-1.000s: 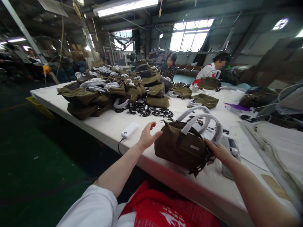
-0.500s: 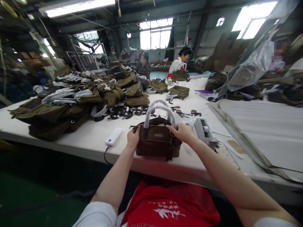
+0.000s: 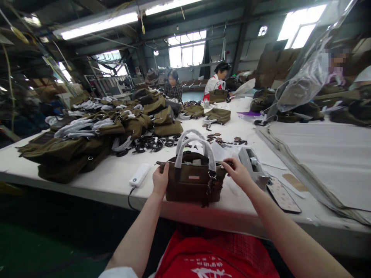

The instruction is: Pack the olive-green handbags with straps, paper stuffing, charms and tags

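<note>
A brown-olive handbag (image 3: 188, 189) stands upright at the near edge of the table, its top open and something pale showing inside. Its two handles (image 3: 211, 156) are wrapped in white film and stand up. A dark charm (image 3: 210, 189) hangs on the right of its front, near a small metal plate (image 3: 194, 177). My left hand (image 3: 160, 178) pinches the bag's upper left corner. At the upper right end, my right hand (image 3: 236, 172) grips the zipper end between thumb and fingers.
A white power bank (image 3: 140, 174) with a cable lies left of the bag. A heap of olive bags (image 3: 84, 139) covers the table's left; black straps (image 3: 152, 143) lie behind. On the right are a grey tape dispenser (image 3: 252, 164) and a phone (image 3: 283, 195). Co-workers (image 3: 214, 85) sit across the table.
My right hand has moved rightward from the front rim to the bag's right end. The bag's mouth is spread wider, showing more of its inside. My left hand still holds the left corner.
</note>
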`<state>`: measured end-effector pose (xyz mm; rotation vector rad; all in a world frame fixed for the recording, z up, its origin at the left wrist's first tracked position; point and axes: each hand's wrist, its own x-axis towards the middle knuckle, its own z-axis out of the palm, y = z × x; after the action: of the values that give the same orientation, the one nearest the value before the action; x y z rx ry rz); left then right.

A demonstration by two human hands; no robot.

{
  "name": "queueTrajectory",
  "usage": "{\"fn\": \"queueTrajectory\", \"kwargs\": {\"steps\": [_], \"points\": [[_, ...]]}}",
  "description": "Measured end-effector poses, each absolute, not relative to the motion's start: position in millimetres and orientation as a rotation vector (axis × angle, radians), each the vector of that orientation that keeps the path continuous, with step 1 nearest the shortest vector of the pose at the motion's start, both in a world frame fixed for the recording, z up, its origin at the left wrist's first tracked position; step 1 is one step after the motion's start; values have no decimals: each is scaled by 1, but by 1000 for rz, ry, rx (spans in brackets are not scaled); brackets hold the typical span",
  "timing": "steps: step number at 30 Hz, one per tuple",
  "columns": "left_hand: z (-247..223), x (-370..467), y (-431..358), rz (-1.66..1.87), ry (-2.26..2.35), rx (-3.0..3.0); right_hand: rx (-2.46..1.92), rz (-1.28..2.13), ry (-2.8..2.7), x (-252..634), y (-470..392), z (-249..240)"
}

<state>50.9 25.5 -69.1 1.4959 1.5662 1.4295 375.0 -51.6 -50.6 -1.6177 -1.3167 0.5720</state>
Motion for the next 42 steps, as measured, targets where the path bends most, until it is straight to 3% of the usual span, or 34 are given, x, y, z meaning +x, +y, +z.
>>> {"fn": "queueTrajectory", "kwargs": {"steps": [4, 7, 10, 12, 16, 18, 21, 23, 30, 42], "points": [[-10, 60, 12, 2026, 1535, 1788, -1532, 573, -1387, 373, -69, -46], [44, 86, -17, 1966, 1151, 2170, -1542, 498, -1473, 367, -79, -36], [80, 122, -58, 1570, 769, 2457, -1566, 461, -1423, 364, -83, -34], [92, 142, -80, 1403, 610, 2572, -1485, 615, -1299, 364, -85, -37], [117, 151, -83, 974, 874, 2519, -1301, 886, -1085, 364, -91, -47], [131, 147, -68, 546, 921, 2515, -1275, 911, -1053, 364, -95, -50], [135, 153, -47, -333, 515, 2350, -1256, 914, -1065, 364, -100, -50], [122, 168, -43, -645, 376, 2241, -1246, 900, -1085, 364, -101, -49], [61, 212, -52, -227, 953, 2883, -1205, 901, -1085, 363, -104, -50], [57, 206, -63, -26, 498, 3262, -1273, 820, -1133, 360, -115, -46]]}}
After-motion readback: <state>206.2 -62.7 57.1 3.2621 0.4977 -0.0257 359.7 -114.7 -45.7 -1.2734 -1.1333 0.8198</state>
